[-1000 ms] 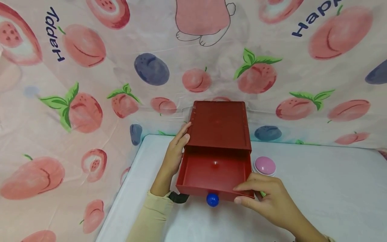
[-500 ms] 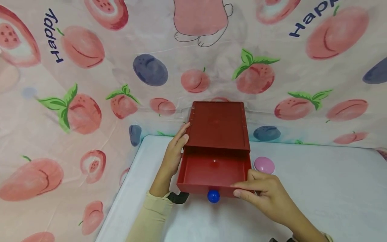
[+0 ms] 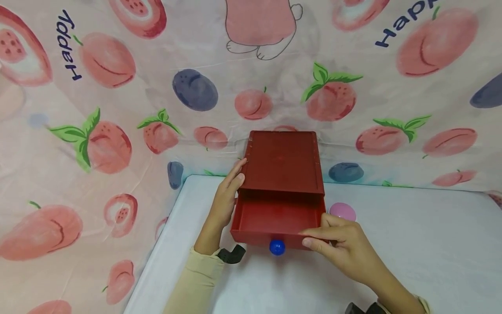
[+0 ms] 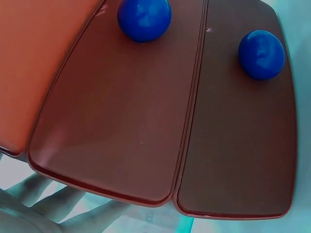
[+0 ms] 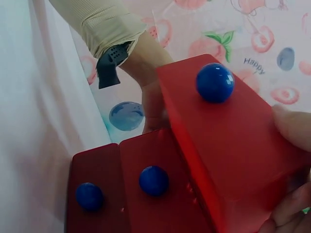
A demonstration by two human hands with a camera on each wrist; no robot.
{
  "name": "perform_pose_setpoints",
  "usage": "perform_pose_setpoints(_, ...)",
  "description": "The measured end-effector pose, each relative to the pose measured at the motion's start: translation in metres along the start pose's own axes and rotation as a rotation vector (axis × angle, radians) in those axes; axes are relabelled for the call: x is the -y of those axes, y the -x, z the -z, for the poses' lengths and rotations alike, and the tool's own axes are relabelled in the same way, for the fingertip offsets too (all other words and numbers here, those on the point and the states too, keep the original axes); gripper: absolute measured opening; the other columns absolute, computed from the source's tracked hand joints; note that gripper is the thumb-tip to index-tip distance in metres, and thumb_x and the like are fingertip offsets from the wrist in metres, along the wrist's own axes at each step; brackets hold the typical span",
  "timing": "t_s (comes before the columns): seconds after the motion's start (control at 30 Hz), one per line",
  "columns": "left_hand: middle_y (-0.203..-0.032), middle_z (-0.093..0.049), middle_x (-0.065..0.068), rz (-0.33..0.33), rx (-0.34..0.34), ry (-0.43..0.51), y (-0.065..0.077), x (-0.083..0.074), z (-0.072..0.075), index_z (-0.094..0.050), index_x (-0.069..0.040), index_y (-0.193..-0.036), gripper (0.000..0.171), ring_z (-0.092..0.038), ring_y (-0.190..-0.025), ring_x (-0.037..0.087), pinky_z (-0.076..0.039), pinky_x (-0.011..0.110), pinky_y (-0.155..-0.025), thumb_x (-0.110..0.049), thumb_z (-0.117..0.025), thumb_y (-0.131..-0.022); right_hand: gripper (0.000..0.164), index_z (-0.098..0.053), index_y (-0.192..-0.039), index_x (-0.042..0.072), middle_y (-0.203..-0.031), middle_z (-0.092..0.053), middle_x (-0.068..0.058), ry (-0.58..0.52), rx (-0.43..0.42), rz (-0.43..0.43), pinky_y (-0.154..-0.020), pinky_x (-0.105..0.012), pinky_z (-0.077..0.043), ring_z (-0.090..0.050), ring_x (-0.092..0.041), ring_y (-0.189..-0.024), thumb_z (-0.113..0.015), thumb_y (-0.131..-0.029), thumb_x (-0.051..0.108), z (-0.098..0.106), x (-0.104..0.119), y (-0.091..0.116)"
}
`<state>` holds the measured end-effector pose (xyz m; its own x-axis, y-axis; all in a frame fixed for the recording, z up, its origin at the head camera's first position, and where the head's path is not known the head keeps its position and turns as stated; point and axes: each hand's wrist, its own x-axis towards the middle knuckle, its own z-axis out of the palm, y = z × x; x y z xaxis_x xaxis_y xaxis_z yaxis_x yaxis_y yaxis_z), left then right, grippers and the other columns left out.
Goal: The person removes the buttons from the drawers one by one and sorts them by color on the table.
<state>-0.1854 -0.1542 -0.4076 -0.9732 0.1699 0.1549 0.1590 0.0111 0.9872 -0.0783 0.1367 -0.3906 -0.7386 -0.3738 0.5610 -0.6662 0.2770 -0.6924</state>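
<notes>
A small red chest of drawers point(image 3: 282, 161) stands on the white table. Its top drawer point(image 3: 278, 240), with a round blue knob point(image 3: 277, 247), is pulled partway out, and nothing shows inside. My right hand point(image 3: 347, 246) pinches the drawer's front right corner, thumb on the front face and fingers over the rim. Along the chest's left side my left hand point(image 3: 225, 198) rests with its fingers stretched out. In the left wrist view, its fingers point(image 4: 63, 201) show beside the chest. Two lower drawers, the middle one point(image 5: 160, 204) and the bottom one point(image 5: 92, 221), sit closed, each with a blue knob.
To the right of the chest lies a pink round dome point(image 3: 343, 211), partly hidden by my right hand. A fruit-patterned sheet point(image 3: 255, 69) hangs close behind the chest and along the left. The white tabletop point(image 3: 431, 240) stretches to the right.
The top drawer has slid a little way back into the chest, its blue knob moving away from me. My right hand has moved with it; the left hand has stayed in place.
</notes>
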Motion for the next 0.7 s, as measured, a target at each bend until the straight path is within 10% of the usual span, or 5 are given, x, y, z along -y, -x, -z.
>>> perform_pose_setpoints(0.7,-0.165,-0.032,-0.012,-0.001,-0.011,-0.038,0.001,-0.002,-0.001,-0.043,-0.041,-0.153,0.048,-0.032,-0.152,0.02,-0.026,0.058,-0.123,-0.044,-0.046,-0.105,0.023,-0.082,-0.102,0.024,-0.072,-0.048,0.011,0.151,-0.1,-0.145,-0.05,-0.022,-0.034,-0.043,-0.005,-0.061,-0.083,-0.083,0.01,-0.001,-0.01,-0.026)
